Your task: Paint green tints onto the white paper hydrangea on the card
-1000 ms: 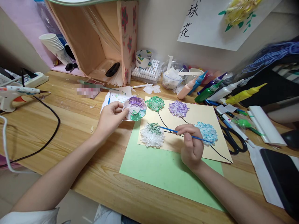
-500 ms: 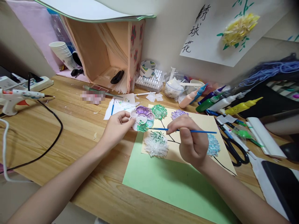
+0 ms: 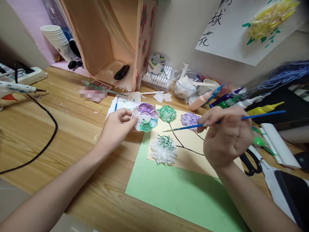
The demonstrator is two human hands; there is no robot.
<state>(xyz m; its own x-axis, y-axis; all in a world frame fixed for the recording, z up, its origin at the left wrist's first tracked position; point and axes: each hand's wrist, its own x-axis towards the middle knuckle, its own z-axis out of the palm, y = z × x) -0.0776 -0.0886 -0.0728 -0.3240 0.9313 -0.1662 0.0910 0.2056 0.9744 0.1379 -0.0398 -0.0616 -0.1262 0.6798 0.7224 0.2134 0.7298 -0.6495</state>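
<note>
My left hand (image 3: 118, 129) pinches the rim of a flower-shaped paint palette (image 3: 145, 118), with purple, pale blue and green paint in its wells. My right hand (image 3: 225, 138) is closed around a thin blue paintbrush (image 3: 190, 127), its tip pointing left, above the cream sheet (image 3: 185, 170) and apart from the palette. On that sheet a white paper pompom flower (image 3: 162, 154) has green paint on its upper part. Behind it are a green flower (image 3: 167, 113) and a purple flower (image 3: 189, 120), with black stem lines drawn between. A green sheet (image 3: 164, 196) lies underneath.
A glue gun (image 3: 16, 88) and its black cord are at the left. A peach box (image 3: 96, 38) and a marker case (image 3: 158, 79) stand behind. Paint bottles (image 3: 200, 100) and black scissors (image 3: 252, 164) lie to the right, near a white roll (image 3: 280, 145).
My right hand has drawn the brush away from the palette, moving it to the right. My left hand still holds the palette. The view has shifted slightly downward.
</note>
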